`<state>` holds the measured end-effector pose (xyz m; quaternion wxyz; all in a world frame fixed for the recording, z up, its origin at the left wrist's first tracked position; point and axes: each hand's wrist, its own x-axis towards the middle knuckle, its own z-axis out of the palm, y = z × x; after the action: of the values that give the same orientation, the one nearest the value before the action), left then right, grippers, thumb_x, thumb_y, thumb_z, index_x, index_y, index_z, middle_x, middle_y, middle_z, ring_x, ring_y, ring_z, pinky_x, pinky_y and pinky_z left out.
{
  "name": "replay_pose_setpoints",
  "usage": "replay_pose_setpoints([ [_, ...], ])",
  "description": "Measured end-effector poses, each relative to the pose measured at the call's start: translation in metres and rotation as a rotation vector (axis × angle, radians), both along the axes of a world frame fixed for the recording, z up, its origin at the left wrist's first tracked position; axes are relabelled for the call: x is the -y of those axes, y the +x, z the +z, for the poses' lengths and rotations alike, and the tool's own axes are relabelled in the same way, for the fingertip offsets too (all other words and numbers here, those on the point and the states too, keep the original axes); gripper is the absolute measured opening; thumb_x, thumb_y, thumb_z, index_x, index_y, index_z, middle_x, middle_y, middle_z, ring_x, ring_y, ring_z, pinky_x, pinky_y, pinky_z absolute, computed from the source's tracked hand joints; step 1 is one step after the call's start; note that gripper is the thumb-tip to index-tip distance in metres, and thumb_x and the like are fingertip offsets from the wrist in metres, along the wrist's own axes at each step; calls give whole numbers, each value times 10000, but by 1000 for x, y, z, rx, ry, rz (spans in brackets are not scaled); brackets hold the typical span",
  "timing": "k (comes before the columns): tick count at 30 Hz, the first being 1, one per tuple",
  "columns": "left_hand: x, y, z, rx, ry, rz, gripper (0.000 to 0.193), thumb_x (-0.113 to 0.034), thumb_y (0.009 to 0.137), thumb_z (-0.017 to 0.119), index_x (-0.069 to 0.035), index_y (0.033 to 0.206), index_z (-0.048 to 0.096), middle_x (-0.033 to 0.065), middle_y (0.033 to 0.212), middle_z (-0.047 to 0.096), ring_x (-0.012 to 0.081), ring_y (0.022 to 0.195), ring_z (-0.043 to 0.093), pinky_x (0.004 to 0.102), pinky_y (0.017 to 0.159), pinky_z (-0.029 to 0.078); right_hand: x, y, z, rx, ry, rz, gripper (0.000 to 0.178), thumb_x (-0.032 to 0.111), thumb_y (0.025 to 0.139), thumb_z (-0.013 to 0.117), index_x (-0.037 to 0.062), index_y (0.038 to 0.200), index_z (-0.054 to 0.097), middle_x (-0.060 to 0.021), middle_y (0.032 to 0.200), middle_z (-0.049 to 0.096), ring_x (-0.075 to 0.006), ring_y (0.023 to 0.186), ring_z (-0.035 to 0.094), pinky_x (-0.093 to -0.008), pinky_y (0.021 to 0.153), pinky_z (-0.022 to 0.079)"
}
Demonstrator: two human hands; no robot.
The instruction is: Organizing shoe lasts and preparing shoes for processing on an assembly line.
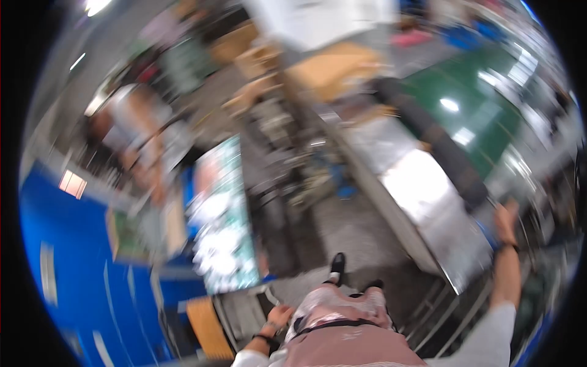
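My left hand (280, 315) hangs low beside my pink apron (348, 342), close to a dark frame or chair-like thing at its left. Its fingers are smeared, and a small pale streak shows just above it. Stretched out to the right, my right hand (506, 219) is by the far corner of a shiny metal-topped table (449, 235). A grey, partly see-through blur lies just beyond its fingers; I cannot make out whether the hand holds it. Both wrists carry dark bands.
A long dark roller (434, 140) runs along the metal table beside a green surface (465, 104). At left, a person (143, 134) bends near a table heaped with white, shiny pieces (223, 238). Cardboard boxes (257, 58) stand farther off. Metal rails (434, 315) are beside me.
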<state>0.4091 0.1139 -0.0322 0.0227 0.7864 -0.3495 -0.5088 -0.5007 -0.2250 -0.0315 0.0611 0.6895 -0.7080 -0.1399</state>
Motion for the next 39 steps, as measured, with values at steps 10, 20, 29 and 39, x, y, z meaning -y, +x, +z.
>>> replay_pose_setpoints([
  [10, -27, 156, 37, 749, -450, 582, 642, -404, 815, 739, 31, 1262, 583, 258, 1105, 652, 432, 1072, 599, 505, 914, 482, 69, 255, -54, 1519, -34, -577, 138, 105, 898, 536, 178, 1015, 535, -11, 591, 450, -121, 396, 425, -272, 319, 324],
  [20, 74, 366, 85, 715, -75, 352, 956, -820, 692, 667, -165, 1381, 565, 250, 1232, 624, 404, 1208, 556, 546, 988, 448, -42, 600, -17, 1107, 671, -257, 526, -37, 852, 548, -17, 1376, 506, -159, 782, 701, -207, 604, 685, -329, 498, 551],
  [29, 63, 389, 68, 621, -469, 449, 431, -473, 737, 794, -125, 981, 726, 162, 838, 710, 349, 874, 668, 460, 761, 522, -41, 681, -20, 992, 934, -167, 573, -6, 838, 595, -136, 1375, 441, -193, 842, 697, -232, 628, 677, -324, 554, 538],
  [39, 69, 376, 71, 486, -404, 704, 213, -243, 645, 800, -122, 797, 711, 161, 801, 720, 353, 802, 707, 436, 742, 556, -9, 695, -51, 1010, 898, -88, 485, 17, 847, 595, -145, 1297, 512, -184, 839, 703, -214, 659, 684, -317, 564, 535],
])
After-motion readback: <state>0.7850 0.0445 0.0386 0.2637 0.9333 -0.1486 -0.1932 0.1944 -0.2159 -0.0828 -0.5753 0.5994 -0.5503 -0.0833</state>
